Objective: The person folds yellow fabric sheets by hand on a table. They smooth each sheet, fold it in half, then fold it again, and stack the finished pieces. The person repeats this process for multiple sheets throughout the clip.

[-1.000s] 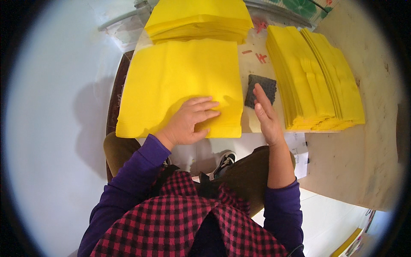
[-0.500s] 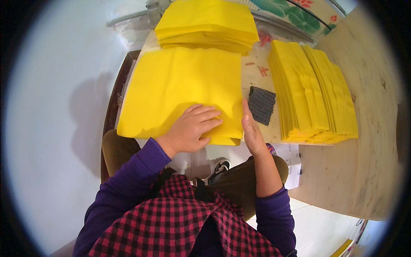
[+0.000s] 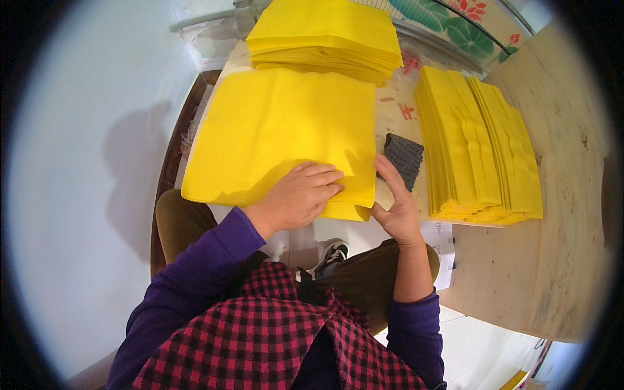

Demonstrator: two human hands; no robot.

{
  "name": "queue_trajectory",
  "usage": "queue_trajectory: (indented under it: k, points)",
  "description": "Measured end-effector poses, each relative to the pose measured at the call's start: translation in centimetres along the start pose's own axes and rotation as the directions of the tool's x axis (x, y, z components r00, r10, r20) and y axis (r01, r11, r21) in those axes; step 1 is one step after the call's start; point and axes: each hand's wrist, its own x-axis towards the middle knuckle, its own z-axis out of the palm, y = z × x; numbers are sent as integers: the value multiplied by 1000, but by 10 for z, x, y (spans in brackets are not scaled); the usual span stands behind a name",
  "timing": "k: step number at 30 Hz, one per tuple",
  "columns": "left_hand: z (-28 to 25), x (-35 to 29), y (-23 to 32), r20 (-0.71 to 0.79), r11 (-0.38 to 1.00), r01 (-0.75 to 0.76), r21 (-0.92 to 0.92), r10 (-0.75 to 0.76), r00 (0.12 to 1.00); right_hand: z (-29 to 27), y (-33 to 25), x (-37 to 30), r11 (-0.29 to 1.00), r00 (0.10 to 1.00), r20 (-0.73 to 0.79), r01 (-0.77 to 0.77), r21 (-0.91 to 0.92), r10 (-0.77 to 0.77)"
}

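Note:
A flat yellow fabric sheet (image 3: 279, 123), soft like non-woven cloth, lies on the table in front of me; a lower layer shows along its near edge. My left hand (image 3: 300, 195) rests palm down near that edge, fingers extended over the cloth. At the sheet's right edge stands my right hand (image 3: 398, 211), its thumb by the near corner and its fingers farther up, spread apart. Whether the thumb touches the fabric is hard to see. Just beyond the right fingers lies a dark grey textured cloth piece (image 3: 404, 156).
Behind the sheet is a thick stack of yellow fabric (image 3: 325, 39). Two yellow stacks (image 3: 458, 143) stand side by side at the right. Small red scraps (image 3: 406, 112) dot the table. A wooden board (image 3: 559, 195) rises at far right, and a white wall (image 3: 78, 162) borders the left.
My right hand has shifted slightly right, and its thumb and fingers have spread apart along the sheet's edge. My left hand stays on the cloth. The whole view has shifted slightly.

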Motion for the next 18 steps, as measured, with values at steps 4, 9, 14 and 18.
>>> queue_trajectory:
  k: [4,9,14,18]
  points:
    - [2,0,2,8,1000,23,20,-24,1000,10,0,4,984,992,42,120,-129,-115]
    - [2,0,6,20,998,46,49,-47,999,17,8,7,984,992,56,122,-134,-115]
    - [-2,-15,9,-45,986,89,143,-83,996,20,13,4,990,996,43,88,-110,-83]
    - [-21,-46,6,-56,959,169,229,-160,986,19,13,4,994,997,42,65,-84,-62]
